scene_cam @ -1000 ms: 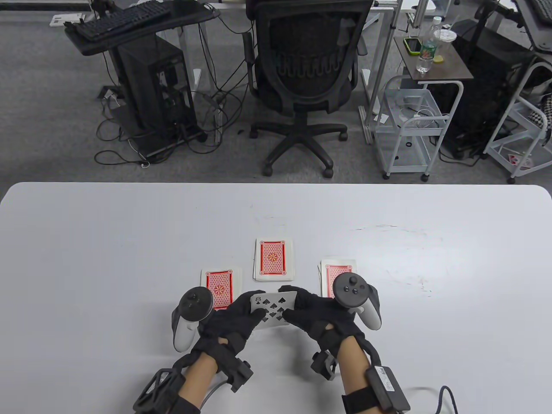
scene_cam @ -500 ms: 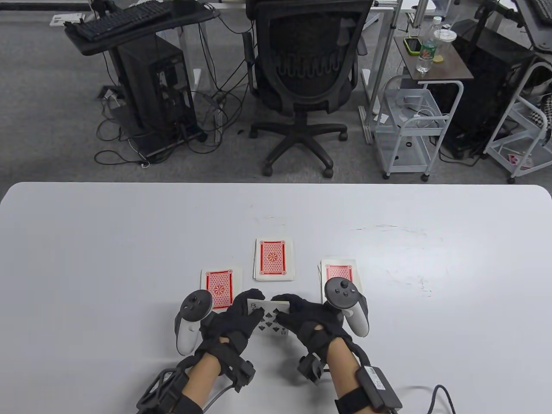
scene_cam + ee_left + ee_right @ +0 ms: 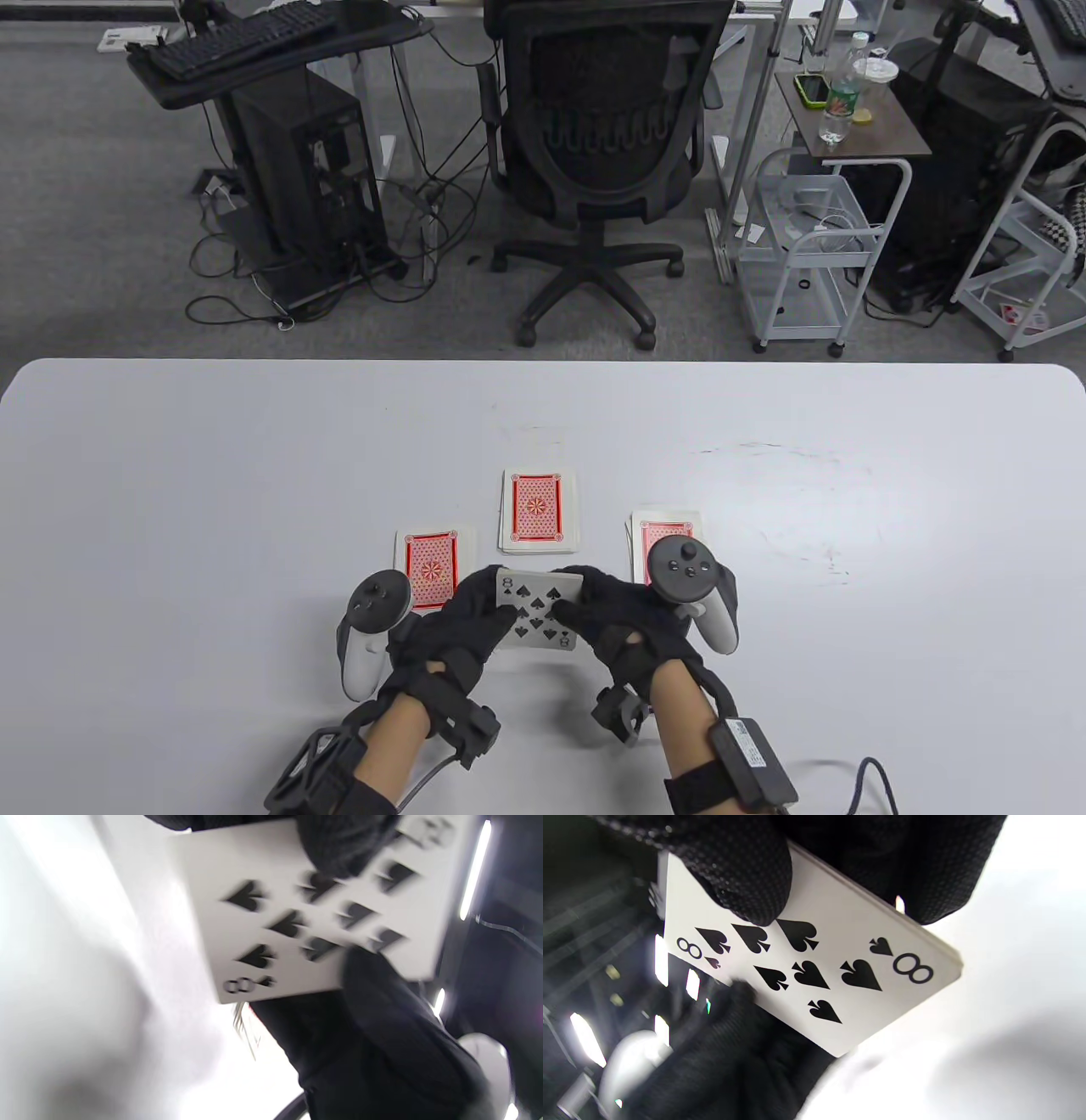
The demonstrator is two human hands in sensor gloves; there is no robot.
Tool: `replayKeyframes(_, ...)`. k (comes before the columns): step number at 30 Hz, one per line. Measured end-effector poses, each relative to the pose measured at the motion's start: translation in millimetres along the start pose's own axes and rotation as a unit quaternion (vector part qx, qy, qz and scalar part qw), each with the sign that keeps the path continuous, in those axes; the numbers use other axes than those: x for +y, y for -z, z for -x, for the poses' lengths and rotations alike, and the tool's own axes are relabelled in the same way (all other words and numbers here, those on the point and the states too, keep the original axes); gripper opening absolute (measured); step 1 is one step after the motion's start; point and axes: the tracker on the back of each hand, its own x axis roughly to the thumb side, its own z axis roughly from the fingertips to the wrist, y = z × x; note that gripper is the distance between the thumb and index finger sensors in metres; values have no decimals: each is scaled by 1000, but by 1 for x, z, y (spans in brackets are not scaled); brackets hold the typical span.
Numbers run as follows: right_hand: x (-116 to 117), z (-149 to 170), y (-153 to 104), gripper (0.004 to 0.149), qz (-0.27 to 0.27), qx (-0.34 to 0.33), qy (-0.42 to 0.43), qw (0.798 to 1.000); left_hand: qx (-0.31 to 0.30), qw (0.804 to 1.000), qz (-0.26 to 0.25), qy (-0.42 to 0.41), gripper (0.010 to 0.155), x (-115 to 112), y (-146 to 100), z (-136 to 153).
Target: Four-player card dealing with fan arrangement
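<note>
Both hands, left grip (image 3: 462, 624) and right grip (image 3: 607, 615), pinch face-up packet (image 3: 540, 613); loose thumb pressure risks cards spilling onto tabletop (image 3: 254, 475)

A white playing card printed with black spade pips and a black figure 8 (image 3: 540, 613) shows face up. Three white-bordered card piles carry a red patterned back with a round medallion at the centre: a left pile (image 3: 431, 567), a middle pile (image 3: 537, 509) and a right pile (image 3: 664, 533). Both gloves are black knit, on the left hand (image 3: 458, 628) and the right hand (image 3: 624, 624). The smooth tabletop (image 3: 212, 475) is plain white.
</note>
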Motion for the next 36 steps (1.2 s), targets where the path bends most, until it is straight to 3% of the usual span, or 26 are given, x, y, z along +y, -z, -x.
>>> replayKeyframes(2,-5,-5,-2,44,17,-20,64,998,-3,999,7,-34,83,4,0,5)
replayKeyframes(5,2,-7,-2,44,-15,-37,176,984,-36,989,80,-119,94,2,3,8)
replayKeyframes(7,13,-6,0,45,-39,-33,209,977,-60,981,122,-135,94,-4,4,3)
replayKeyframes(8,20,-5,1,45,-51,-30,215,975,-76,978,137,-138,86,-8,4,0)
replayKeyframes(10,21,-4,1,45,-47,-5,203,978,-93,972,136,-166,67,-11,2,-2)
replayKeyframes(12,14,-8,0,50,-35,5,139,990,-92,969,130,-187,58,-12,-1,-3)
replayKeyframes(14,-1,-21,-2,72,-18,-26,0,1000,-93,971,128,-180,56,-11,-2,-4)
replayKeyframes(16,-11,-36,-5,75,40,-85,-68,993,-93,980,124,-125,55,-11,-2,-8)
replayKeyframes(20,-7,-56,-9,62,81,-114,-76,987,-97,984,131,-77,55,-17,-3,-13)
replayKeyframes(22,-1,-62,-9,44,152,-116,-88,978,-102,982,133,-90,54,-19,-4,-15)
replayKeyframes(24,2,-69,-5,40,141,-137,-124,973,-104,982,133,-90,55,-19,-5,-15)
replayKeyframes(28,4,-74,2,40,89,-186,-86,975,-107,981,133,-93,55,-16,-7,-15)
replayKeyframes(30,2,-70,1,41,97,-157,-91,978,-109,982,127,-84,54,-14,-8,-17)
replayKeyframes(33,0,-61,0,55,117,-96,-129,980,-116,982,122,-88,53,-11,-9,-16)
replayKeyframes(36,2,-58,2,41,115,-139,-79,980,-116,983,113,-87,52,-8,-9,-14)
